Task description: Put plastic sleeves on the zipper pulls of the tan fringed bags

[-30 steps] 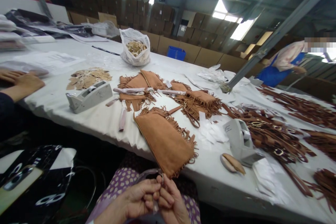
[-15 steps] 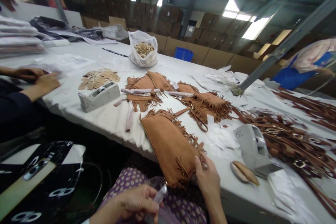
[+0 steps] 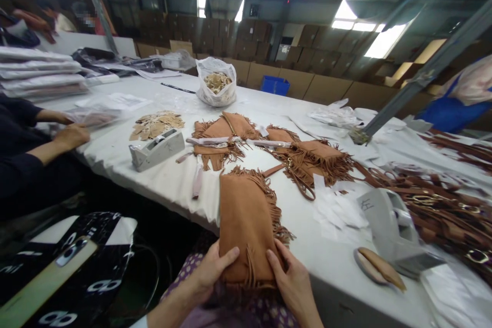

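Observation:
A tan suede fringed pouch (image 3: 246, 220) lies over the near edge of the white table (image 3: 161, 179), its lower end hanging toward my lap. My left hand (image 3: 213, 271) grips its lower left corner, thumb on top. My right hand (image 3: 292, 282) holds the lower right corner beside the fringe, fingers curled on the suede. Both hands are closed on the pouch.
More fringed pouches (image 3: 307, 159) lie mid-table, with two grey tape dispensers (image 3: 157, 148) (image 3: 392, 230), a pile of tan tags (image 3: 156, 124), a white bag (image 3: 216, 83) and brown straps (image 3: 434, 205) at right. Another person's hands (image 3: 73, 136) work at left. A phone (image 3: 46, 287) lies at lower left.
My left hand has let go of the small clear piece and come up onto the pouch. The pouch has turned straight and slid toward me; both hands now hold its lower end.

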`<state>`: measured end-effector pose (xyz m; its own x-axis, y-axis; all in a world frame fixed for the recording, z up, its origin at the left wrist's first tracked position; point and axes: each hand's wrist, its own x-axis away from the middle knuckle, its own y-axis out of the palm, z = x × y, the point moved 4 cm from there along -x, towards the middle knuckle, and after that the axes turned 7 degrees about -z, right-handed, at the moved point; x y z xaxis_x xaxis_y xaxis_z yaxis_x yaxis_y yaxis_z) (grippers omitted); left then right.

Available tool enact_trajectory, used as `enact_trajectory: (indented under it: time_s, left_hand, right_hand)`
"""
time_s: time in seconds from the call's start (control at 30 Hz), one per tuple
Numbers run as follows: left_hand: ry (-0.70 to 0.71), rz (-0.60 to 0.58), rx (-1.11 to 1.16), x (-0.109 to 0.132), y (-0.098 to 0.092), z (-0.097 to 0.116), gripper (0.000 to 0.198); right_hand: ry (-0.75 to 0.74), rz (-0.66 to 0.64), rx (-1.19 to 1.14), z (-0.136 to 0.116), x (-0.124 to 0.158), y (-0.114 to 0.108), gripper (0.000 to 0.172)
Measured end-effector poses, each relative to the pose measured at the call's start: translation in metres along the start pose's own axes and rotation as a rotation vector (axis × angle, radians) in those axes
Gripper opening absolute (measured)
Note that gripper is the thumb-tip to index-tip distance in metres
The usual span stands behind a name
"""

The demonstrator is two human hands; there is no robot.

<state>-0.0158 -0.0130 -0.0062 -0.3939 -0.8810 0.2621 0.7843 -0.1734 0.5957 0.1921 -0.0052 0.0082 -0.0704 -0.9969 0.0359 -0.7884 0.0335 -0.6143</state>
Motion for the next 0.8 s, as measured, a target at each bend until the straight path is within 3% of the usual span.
enact_trajectory:
  time_s: [0.07,0.13,0.2,0.27,0.47,0.63,0.7,0.8]
  left_hand:
    - [0.016,-0.002,0.056,-0.001,0.004,0.004,0.053]
    - [0.049,-0.026,0.033,-0.004,0.007,0.02,0.052]
    - [0.08,-0.051,-0.007,-0.011,0.007,0.047,0.047]
    - [0.121,-0.056,-0.052,-0.024,0.006,0.083,0.041]
    - [0.32,-0.087,-0.151,-0.081,0.0,0.211,0.029]
    - [0.437,-0.112,-0.282,-0.13,-0.01,0.299,0.028]
    - [0.507,0.038,-0.438,-0.151,-0.023,0.323,0.028]
    - [0.563,0.427,-0.787,-0.177,-0.05,0.338,0.029]
  right_hand:
    - [-0.006,0.051,0.051,0.005,-0.003,-0.017,0.044]
    - [-0.066,0.208,0.174,0.014,-0.013,-0.044,0.048]
    - [-0.138,0.376,0.348,0.026,-0.024,-0.069,0.053]
    - [-0.185,0.45,0.53,0.042,-0.034,-0.083,0.054]
    - [-0.28,0.382,0.811,0.075,-0.045,-0.082,0.031]
    - [-0.371,0.378,0.93,0.082,-0.044,-0.081,0.031]
    - [-0.353,0.405,0.918,0.084,-0.044,-0.082,0.029]
    - [-0.283,0.427,0.864,0.085,-0.043,-0.083,0.026]
